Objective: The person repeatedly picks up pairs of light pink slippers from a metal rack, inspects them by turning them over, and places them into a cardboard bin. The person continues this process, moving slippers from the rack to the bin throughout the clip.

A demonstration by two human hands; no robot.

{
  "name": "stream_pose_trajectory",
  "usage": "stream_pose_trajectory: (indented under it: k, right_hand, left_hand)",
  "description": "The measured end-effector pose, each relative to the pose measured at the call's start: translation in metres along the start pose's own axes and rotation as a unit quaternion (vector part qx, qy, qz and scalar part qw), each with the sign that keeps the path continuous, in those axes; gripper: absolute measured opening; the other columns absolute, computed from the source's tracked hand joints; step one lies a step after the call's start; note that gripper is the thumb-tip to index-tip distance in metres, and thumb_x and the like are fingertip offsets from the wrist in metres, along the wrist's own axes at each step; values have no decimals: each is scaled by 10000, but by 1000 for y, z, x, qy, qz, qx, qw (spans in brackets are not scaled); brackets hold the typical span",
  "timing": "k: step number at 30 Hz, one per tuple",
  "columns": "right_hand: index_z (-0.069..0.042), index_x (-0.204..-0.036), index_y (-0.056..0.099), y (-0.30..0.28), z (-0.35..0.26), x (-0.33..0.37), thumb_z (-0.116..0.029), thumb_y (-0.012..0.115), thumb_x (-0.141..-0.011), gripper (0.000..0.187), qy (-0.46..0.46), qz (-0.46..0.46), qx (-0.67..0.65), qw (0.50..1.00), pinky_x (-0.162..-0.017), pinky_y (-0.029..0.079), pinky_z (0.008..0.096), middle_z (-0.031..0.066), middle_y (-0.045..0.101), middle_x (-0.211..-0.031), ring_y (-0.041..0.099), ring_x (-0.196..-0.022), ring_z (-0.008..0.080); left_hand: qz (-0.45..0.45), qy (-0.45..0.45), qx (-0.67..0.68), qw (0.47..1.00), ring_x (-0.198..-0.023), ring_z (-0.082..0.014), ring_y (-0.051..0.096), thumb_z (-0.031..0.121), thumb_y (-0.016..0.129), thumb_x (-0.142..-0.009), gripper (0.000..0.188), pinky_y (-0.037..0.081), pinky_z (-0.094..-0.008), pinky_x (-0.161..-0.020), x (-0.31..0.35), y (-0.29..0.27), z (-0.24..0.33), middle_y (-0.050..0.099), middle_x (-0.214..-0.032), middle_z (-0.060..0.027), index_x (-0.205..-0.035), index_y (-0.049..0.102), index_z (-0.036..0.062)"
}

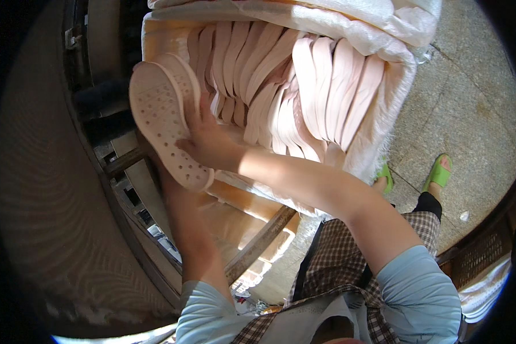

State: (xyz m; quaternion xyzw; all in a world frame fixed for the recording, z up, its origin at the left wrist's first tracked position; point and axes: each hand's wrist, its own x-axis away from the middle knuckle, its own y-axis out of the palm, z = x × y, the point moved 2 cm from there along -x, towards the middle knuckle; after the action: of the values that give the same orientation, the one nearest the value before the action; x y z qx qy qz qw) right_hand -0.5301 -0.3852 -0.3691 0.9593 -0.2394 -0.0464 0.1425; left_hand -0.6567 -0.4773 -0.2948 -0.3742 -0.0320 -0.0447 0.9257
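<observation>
Floor: speckled grey stone tiles (470,114), at right. Right hand (215,143): grasping a pair of pale pink shoe soles (157,106) at the edge, thumb on the near one's holed face, fingers along the farther one. Left hand (166,176): behind the pair's lower end, mostly hidden; its grip cannot be told. Pair's place: at the left side of an open white sack (400,100), partly over it. Within: packed soles (327,86), on edge in rows. Handling, as judged: hold by the rims, outlines matched, pressure light, as the material may bend.
</observation>
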Motion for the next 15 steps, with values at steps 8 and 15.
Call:
stream_pose_trajectory:
  k: [8,15]
  right_hand:
    - [39,-1304,376,53,142,-70,-254,519,-887,530,-31,-29,85,995,-840,478,406,282,485,-1203,538,-1047,407]
    - [83,-1152,461,4,128,-22,-70,539,-820,373,96,-59,205,972,-776,506,404,239,594,-1053,597,-943,379]
  left_hand:
    - [9,165,-336,927,-1048,-284,545,366,619,-877,625,460,-389,-842,-119,-1,-57,522,-1204,-200,-1303,364,-15]
    - [-115,150,-456,869,-1337,-430,235,528,710,-724,1156,227,-393,-1105,-173,12,-173,150,-1452,-323,-1403,37,-123]
